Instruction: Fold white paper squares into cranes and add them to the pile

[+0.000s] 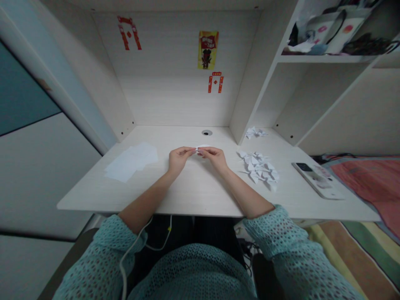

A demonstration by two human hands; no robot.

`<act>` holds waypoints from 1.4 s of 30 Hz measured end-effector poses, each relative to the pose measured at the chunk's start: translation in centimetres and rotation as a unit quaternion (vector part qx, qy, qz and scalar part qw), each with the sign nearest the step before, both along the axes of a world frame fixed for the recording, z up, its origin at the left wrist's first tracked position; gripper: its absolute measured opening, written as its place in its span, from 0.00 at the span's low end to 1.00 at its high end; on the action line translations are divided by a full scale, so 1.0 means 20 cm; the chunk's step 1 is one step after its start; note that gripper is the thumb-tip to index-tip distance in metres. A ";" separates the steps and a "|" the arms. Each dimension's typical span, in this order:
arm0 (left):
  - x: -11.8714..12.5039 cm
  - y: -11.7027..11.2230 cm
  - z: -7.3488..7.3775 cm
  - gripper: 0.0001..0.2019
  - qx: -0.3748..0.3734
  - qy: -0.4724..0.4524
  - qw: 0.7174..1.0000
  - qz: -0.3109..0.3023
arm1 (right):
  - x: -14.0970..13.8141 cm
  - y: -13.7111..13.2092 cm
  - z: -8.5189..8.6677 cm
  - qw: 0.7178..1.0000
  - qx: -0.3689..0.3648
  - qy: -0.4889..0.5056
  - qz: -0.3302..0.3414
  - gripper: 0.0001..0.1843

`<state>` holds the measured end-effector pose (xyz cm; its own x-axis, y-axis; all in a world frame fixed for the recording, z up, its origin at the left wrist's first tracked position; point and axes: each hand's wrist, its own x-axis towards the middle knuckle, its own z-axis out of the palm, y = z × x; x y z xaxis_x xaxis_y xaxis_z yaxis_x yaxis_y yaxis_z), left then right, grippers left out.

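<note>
Above the middle of the desk, my left hand [180,158] and my right hand [215,156] meet fingertip to fingertip. Both pinch one small white piece of paper [203,146], mostly hidden behind the fingers; its folds are too small to make out. To the left of my hands lies a spread stack of flat white paper sheets [133,160]. On the right is a pile of folded white paper pieces [259,166], with pointed ends sticking out. A smaller group of folded paper pieces [256,132] sits farther back against the shelf divider.
A white phone-like device [317,180] lies on the desk [187,196] at the right. Behind the hands is a round cable hole [206,133]. A vertical divider [265,79] rises at the back right, beside a shelf with bags [334,31]. A white cable [125,258] crosses my left sleeve.
</note>
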<state>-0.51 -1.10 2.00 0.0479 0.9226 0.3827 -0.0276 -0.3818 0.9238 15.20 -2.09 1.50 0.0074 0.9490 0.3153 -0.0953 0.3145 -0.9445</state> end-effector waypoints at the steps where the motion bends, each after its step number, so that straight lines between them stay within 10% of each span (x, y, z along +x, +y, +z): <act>1: 0.00 0.00 0.00 0.11 -0.001 0.001 1.000 0.001 | 0.00 0.00 -0.01 1.000 -0.012 0.005 0.002 0.14; 42: 0.03 -0.02 0.00 0.21 -0.118 -0.095 0.985 -0.077 | 0.01 0.01 -0.02 0.996 0.049 0.002 -0.068 0.13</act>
